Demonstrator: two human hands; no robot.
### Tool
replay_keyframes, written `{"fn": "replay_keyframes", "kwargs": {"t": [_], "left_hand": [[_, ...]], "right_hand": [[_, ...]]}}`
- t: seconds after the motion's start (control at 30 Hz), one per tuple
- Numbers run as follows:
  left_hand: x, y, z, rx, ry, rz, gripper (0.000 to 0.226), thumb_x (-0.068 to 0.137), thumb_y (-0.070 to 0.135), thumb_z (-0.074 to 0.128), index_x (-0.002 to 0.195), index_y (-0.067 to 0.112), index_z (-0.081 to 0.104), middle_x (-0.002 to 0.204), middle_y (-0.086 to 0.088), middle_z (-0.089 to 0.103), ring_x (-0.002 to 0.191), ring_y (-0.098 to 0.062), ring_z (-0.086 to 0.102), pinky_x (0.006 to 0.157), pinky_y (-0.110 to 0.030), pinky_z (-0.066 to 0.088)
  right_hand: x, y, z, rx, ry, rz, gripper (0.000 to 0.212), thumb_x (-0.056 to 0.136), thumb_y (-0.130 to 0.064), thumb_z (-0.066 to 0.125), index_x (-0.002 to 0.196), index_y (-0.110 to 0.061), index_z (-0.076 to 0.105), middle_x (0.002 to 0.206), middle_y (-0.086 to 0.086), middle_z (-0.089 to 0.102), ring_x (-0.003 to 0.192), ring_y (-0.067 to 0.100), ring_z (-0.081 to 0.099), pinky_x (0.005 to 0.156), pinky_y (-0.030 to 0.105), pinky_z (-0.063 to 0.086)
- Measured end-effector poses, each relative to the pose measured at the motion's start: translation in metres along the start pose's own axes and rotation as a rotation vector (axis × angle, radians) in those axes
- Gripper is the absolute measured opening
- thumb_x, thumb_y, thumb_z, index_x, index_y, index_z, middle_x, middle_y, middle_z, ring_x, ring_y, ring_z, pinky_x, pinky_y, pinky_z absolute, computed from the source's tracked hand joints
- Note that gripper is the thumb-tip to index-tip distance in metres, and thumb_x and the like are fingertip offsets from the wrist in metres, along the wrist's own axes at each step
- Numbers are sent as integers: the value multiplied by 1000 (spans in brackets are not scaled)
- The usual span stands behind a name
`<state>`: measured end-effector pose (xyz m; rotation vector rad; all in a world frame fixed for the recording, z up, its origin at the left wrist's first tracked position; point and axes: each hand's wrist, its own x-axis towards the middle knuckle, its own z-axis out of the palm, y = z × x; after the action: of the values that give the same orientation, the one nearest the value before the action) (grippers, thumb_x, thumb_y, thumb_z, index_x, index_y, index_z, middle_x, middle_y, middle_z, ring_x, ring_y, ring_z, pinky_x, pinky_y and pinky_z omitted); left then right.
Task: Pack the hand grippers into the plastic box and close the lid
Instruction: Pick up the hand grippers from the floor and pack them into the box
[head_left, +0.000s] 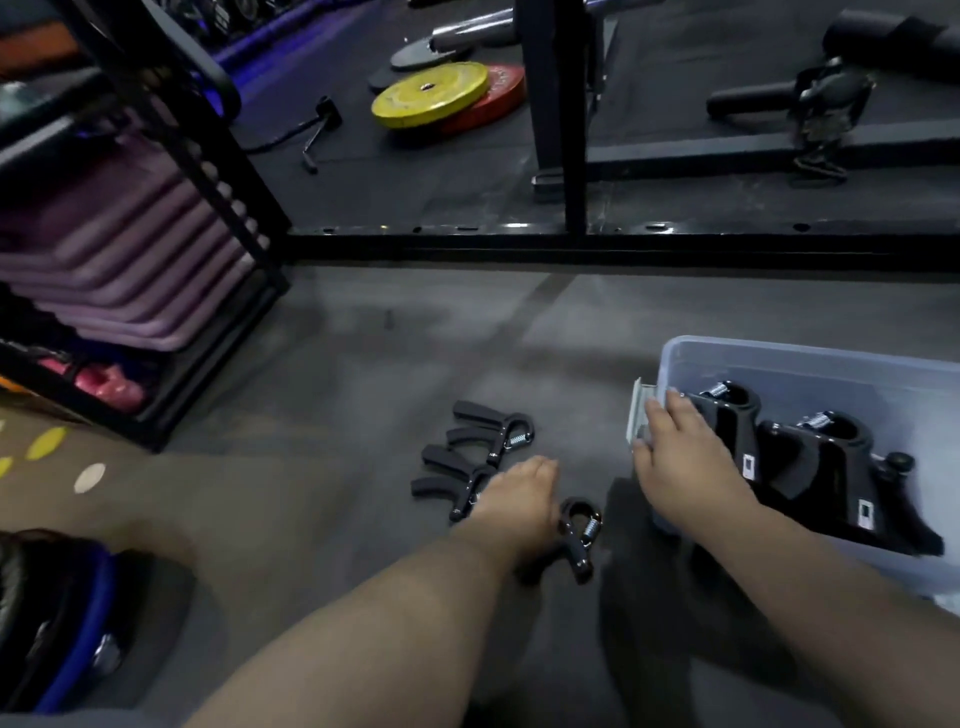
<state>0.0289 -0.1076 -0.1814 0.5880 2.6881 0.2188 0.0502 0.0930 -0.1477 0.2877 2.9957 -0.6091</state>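
Three black hand grippers with steel springs lie on the grey floor. One hand gripper (491, 428) is farthest, a second (449, 486) is just in front of it, and a third (579, 535) is nearest me. My left hand (519, 501) reaches down between the second and third, partly covering both; what it grips is hidden. A translucent plastic box (810, 364) stands open at the right with two hand grippers (810, 457) inside. My right hand (685, 457) rests on the box's left rim by its latch (638, 410).
A black rack (208, 291) with purple mats stands at the left. Yellow and red weight plates (436, 96) lie on the dark platform beyond a raised black edge (571, 244). A blue and black object (67, 623) sits at the lower left.
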Motion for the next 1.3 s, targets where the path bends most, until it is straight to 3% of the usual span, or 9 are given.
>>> {"fn": "replay_keyframes", "kwargs": {"t": [0.13, 0.27, 0.43, 0.67, 0.8, 0.93, 1.03, 1.17, 1.3], "left_hand": [[24, -44, -14, 124, -120, -175, 33, 89, 25, 46, 119, 13, 53, 130, -10, 48, 124, -31, 47, 101, -44, 39], [52, -77, -25, 120, -121, -273, 32, 89, 24, 47, 118, 13, 54, 131, -9, 49, 122, -32, 49, 99, -43, 39], [88, -103, -20, 24, -97, -342, 30, 90, 22, 48, 119, 16, 54, 133, -6, 50, 121, -30, 49, 100, -41, 39], [111, -114, 4, 39, -85, -351, 36, 90, 18, 52, 126, 18, 51, 133, -5, 47, 125, -29, 42, 102, -40, 39], [113, -115, 7, 178, -65, -293, 36, 88, 29, 60, 122, 21, 53, 126, -5, 52, 120, -28, 46, 99, -38, 38], [105, -107, 13, 358, 99, -155, 25, 94, 36, 47, 116, 26, 52, 125, -2, 46, 119, -27, 40, 100, -37, 30], [104, -94, 11, 228, 149, -243, 28, 97, 41, 42, 116, 25, 53, 137, -6, 31, 129, -30, 28, 105, -44, 22], [103, -64, -23, -230, 76, -381, 29, 101, 37, 34, 104, 13, 49, 116, -14, 56, 111, -39, 54, 91, -41, 38], [96, -38, -53, -586, 147, -460, 37, 104, 30, 33, 103, 1, 55, 104, -23, 63, 98, -39, 61, 83, -37, 49]], "right_hand": [[7, 1, 7, -44, 29, 42, 66, 90, -35, 35, 152, -12, 26, 158, 20, 20, 146, 34, 19, 120, 43, 17], [4, -2, 12, -21, 18, 39, 66, 95, -30, 34, 156, -18, 11, 163, 11, 7, 150, 22, 4, 122, 36, 4], [5, 3, 13, -33, 4, 31, 67, 97, -35, 36, 156, -21, 8, 163, 5, 5, 150, 17, 1, 122, 36, 4], [6, 4, 19, -66, 33, 28, 72, 88, -40, 28, 156, -19, 15, 162, 8, 13, 149, 21, 11, 121, 38, 9], [6, 5, 20, -68, 40, 26, 72, 88, -39, 29, 156, -18, 15, 162, 8, 13, 149, 20, 10, 121, 38, 9], [6, 2, 18, -51, 49, 29, 70, 90, -36, 31, 156, -18, 15, 162, 8, 12, 149, 20, 10, 122, 38, 7], [5, 1, 15, -16, 23, 39, 68, 97, -31, 39, 157, -20, 9, 163, 5, 5, 150, 17, 3, 122, 35, 1], [4, -1, 12, 1, 12, 33, 68, 98, -32, 37, 157, -22, 4, 164, 4, -1, 150, 15, -4, 122, 34, -2], [2, -4, 8, 45, 5, 33, 66, 99, -32, 32, 156, -23, 0, 163, 5, -4, 150, 15, -7, 122, 35, -4]]}}
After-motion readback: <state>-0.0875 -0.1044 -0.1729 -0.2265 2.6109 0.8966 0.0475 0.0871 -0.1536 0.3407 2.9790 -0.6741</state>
